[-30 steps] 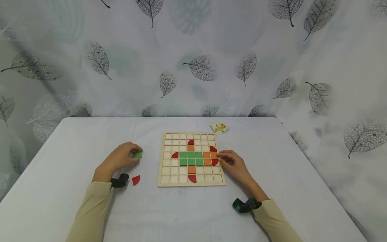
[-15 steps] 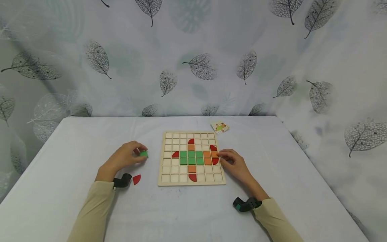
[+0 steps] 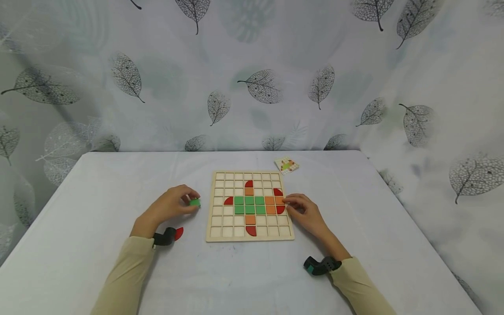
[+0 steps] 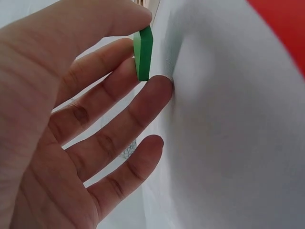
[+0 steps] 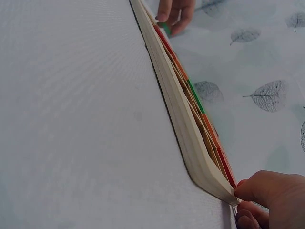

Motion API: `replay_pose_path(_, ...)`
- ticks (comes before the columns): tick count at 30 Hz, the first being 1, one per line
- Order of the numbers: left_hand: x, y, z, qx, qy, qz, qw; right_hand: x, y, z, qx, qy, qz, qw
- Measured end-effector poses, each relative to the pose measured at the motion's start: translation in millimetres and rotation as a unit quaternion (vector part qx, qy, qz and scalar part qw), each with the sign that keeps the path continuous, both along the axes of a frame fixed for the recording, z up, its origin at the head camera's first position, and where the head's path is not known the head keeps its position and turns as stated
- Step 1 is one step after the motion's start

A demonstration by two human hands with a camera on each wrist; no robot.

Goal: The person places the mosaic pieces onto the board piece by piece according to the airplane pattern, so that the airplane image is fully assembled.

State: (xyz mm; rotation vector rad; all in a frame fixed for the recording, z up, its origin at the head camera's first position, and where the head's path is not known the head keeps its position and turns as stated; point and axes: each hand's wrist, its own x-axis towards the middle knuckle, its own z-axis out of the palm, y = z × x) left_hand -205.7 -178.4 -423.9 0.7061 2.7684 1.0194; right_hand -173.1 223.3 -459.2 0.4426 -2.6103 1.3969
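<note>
My left hand [image 3: 171, 204] pinches a green square tile [image 3: 194, 202] left of the wooden grid board [image 3: 236, 239]. In the left wrist view the tile's edge [image 4: 144, 55] shows at the thumb tip, with the other fingers [image 4: 128, 119] spread below. Green and orange squares and red quarter-circle tiles sit in the board's cells. My right hand [image 3: 309, 216] holds the board's right edge beside an orange tile [image 3: 279, 200]. The right wrist view shows its thumb [image 5: 257, 187] on the board's corner, other fingers lower at the edge.
A red quarter-circle tile [image 3: 179, 233] lies on the white tablecloth [image 3: 220, 280], partly hidden by the left wrist's black camera [image 3: 165, 236]. A small pattern card [image 3: 286, 165] lies behind the board's far right corner. A leaf-print cloth [image 3: 252, 118] hangs behind the table.
My left hand has moved right toward the board, carrying the green tile; its wrist camera now partly covers the loose red tile. The right hand and the board have stayed put.
</note>
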Motion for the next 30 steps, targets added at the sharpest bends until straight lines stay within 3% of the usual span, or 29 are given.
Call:
replay_pose_path(7,-1.6,6.6,-1.5,-0.001,0.011,-0.027,0.9996,10.8,-7.1,24.4,0.002,-0.012,0.002,0.9999)
replay_pose_path(22,-4.5,24.3,0.3,0.009,0.028,-0.069,0.9972,9.7,-4.6,22.6,-0.002,-0.005,0.009,0.9999)
replay_pose_path(30,-7.0,36.3,-0.8,0.008,-0.006,-0.081,0.9967,9.7,-5.1,23.4,-0.004,-0.006,0.014,0.9999)
